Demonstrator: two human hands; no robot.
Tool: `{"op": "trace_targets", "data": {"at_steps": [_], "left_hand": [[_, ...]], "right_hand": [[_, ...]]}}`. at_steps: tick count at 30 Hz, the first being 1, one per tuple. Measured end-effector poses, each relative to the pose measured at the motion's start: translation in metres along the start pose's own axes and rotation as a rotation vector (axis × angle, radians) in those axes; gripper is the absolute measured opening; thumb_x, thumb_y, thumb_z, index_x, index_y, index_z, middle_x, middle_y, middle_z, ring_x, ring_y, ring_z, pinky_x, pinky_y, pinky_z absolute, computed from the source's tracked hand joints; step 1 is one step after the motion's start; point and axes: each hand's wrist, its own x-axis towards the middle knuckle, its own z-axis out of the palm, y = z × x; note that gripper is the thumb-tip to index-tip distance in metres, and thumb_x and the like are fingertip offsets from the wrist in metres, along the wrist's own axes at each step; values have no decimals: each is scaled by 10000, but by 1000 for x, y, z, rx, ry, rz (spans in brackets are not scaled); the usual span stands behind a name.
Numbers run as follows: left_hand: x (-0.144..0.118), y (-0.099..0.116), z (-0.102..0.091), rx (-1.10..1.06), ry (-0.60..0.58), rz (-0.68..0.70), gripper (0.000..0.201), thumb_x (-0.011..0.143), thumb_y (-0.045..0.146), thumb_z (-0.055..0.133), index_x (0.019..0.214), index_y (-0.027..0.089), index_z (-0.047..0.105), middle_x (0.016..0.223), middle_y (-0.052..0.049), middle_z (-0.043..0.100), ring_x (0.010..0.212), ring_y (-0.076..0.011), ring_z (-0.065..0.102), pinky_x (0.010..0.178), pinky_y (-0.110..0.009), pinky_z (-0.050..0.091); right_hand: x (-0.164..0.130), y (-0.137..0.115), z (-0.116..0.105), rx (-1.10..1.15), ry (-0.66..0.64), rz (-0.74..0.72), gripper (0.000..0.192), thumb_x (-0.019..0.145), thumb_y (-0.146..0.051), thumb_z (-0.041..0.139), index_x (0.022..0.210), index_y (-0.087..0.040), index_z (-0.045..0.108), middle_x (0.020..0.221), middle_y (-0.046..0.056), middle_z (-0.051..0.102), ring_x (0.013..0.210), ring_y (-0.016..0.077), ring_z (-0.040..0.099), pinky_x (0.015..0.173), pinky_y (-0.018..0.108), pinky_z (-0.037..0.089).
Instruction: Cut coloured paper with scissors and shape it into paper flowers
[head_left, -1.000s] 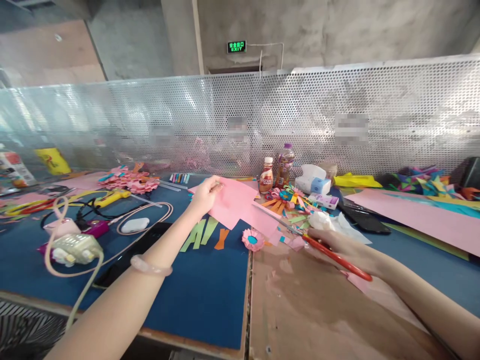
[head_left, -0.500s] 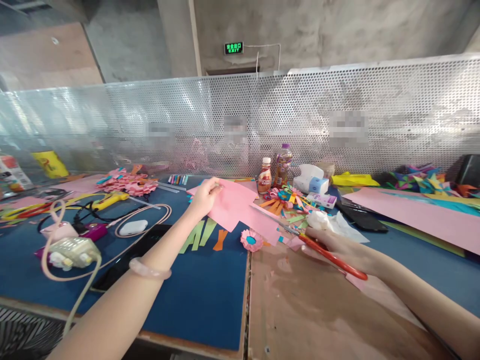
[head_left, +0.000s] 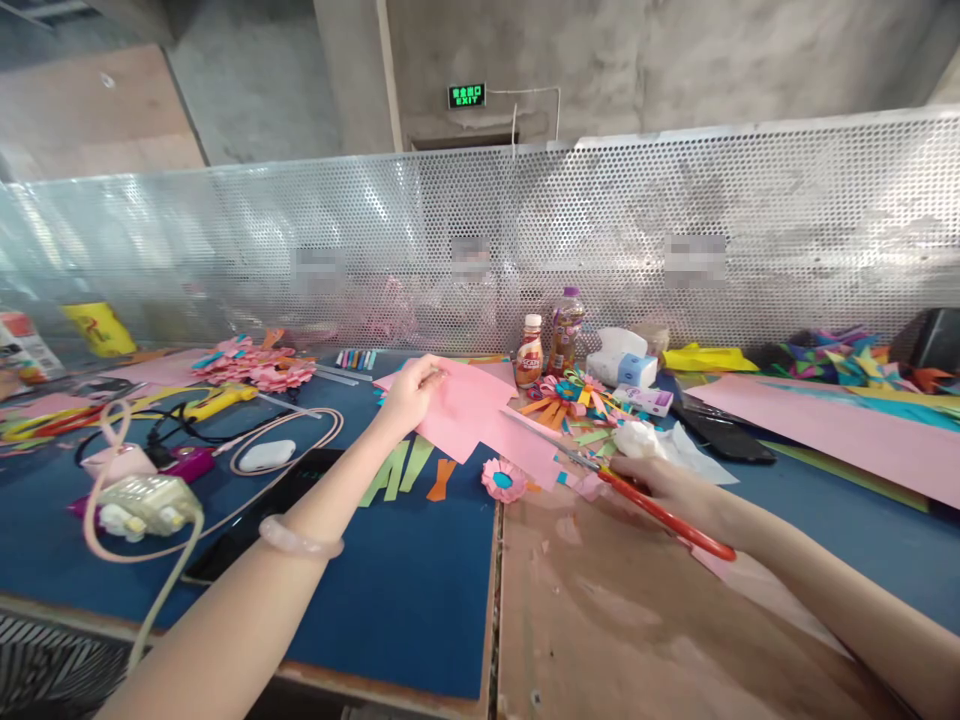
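Holding pink craft paper [head_left: 472,408] to red-handled scissors [head_left: 660,511], two hands worked above a table [head_left: 397,610].
The left hand [head_left: 411,395] pinched the paper's left side between thumb and fingers; the right hand [head_left: 679,487] was wrapped around the scissors' handles, their blades at the paper's right part. The paper was mid-scene, just beyond a pink paper flower [head_left: 504,481]. Taut paper and slow, steady strokes seemed best for a clean edge.

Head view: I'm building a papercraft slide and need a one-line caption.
Left hand holding pink paper, right hand holding scissors to it, paper flower nearby.
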Motion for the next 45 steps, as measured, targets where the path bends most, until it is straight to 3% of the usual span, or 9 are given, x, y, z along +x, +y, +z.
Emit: {"op": "trace_targets", "data": {"at_steps": [14,18,23,28,36,38,43,45], "left_hand": [[-4,10,-2,65,-26,-31,103,802,225,448,814,178,539,782,-18,628,645,-143,561,604,-262,435],[-4,11,-2,76,-47,-20,138,807,231,437,852,179,557,780,-19,632,656,-152,568,627,-275,449],[1,-3,-5,33,-44,-1,142,794,239,447,855,165,551,880,-48,643,850,-183,598,777,-304,451],[7,-26,-15,72,-39,-34,149,767,260,477,844,170,569,931,-57,665,918,-195,600,862,-320,428],[5,-42,-35,120,23,-150,263,735,323,540,915,164,646,1012,-71,673,927,-217,602,831,-321,446],[4,-42,-36,104,-9,-186,288,729,342,555,939,170,652,1013,-75,672,913,-215,607,788,-308,461],[0,-40,-33,-2,-219,-281,298,722,367,568,956,197,643,958,-63,676,729,-183,635,593,-265,476],[-1,-39,-31,6,-236,-295,276,709,371,579,913,196,642,945,-59,671,655,-169,627,536,-257,462]], "right_hand": [[1,-1,4,-73,13,28,350,856,-464,348,622,-205,374,627,7,483,585,143,421,554,255,319],[1,1,5,-61,17,31,349,856,-467,348,625,-206,373,617,2,473,576,140,415,548,257,313],[1,5,4,-80,-5,26,325,862,-440,340,658,-205,432,672,21,533,625,156,457,564,263,333],[2,11,7,-100,-11,40,262,854,-343,338,683,-202,476,689,30,557,634,163,479,557,266,335],[0,5,6,-108,112,83,241,836,-358,369,665,-199,431,642,12,510,563,133,431,513,246,303],[0,3,5,-111,156,104,225,827,-353,373,672,-197,422,652,18,524,571,135,447,517,246,310],[3,8,9,-131,288,189,232,812,-391,382,669,-210,358,614,7,505,532,130,436,486,236,302],[4,12,11,-128,324,205,251,818,-419,376,675,-215,347,613,5,501,529,133,440,483,237,300]]}}
